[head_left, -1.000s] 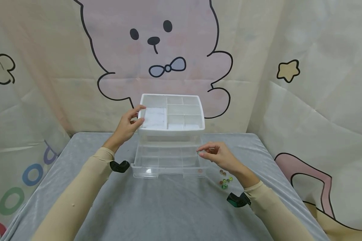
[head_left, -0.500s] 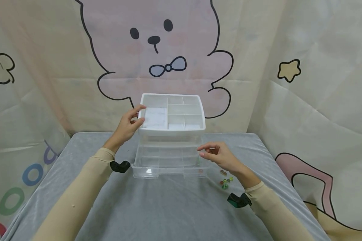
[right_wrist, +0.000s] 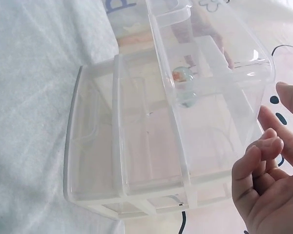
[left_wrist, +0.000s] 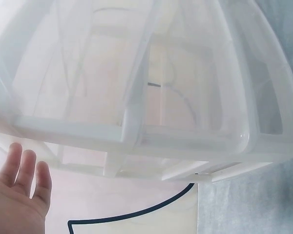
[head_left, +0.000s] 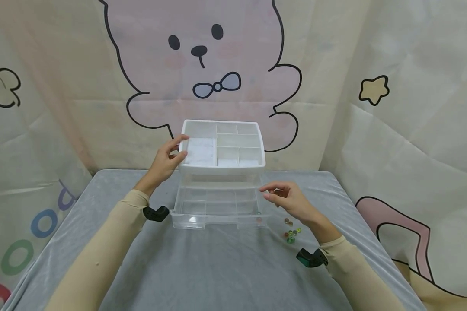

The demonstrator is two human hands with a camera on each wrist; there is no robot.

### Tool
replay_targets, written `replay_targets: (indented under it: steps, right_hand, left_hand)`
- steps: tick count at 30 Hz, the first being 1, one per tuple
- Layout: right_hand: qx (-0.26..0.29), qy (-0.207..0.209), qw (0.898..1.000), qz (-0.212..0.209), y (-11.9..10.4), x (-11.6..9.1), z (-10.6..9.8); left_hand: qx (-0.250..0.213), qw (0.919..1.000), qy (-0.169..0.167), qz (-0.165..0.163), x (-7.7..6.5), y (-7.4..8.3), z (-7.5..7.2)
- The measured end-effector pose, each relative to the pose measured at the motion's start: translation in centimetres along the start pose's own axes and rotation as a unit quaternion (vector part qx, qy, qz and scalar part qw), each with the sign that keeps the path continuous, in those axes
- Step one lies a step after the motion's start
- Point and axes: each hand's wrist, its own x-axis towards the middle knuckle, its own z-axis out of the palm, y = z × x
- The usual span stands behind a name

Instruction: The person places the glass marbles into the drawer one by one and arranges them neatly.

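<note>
A plastic drawer organizer [head_left: 222,169] stands on the table with a clear drawer [head_left: 218,222] pulled out toward me. Its white top tray is split into compartments. My left hand [head_left: 164,162] holds the tray's left rim, thumb and index finger over the edge; in the left wrist view, several fingers [left_wrist: 24,173] show by the organizer's side. My right hand [head_left: 289,201] is just right of the drawer, fingers loosely bent and holding nothing. Through the drawer's wall in the right wrist view show two glass marbles, one orange and clear marble [right_wrist: 183,74] and one greenish marble [right_wrist: 187,99].
Several small glass marbles [head_left: 291,233], green, yellow and brownish, lie on the grey tablecloth [head_left: 218,272] right of the drawer, near my right forearm. Behind the table hangs a printed cloth backdrop [head_left: 218,52], with more cloth at both sides.
My right hand has let go of a greenish marble, which dropped into the drawer's right side, and has drawn back slightly to the right. The left hand keeps its place on the tray.
</note>
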Motion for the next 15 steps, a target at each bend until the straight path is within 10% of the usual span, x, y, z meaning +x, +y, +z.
replay_targets:
  steps: [15]
  right_hand:
    - [0.003, 0.017, 1.000, -0.024, 0.6, -1.2, -1.6]
  left_hand:
    - [-0.021, 0.9998, 0.000, 0.003, -0.1, 0.0, 0.1]
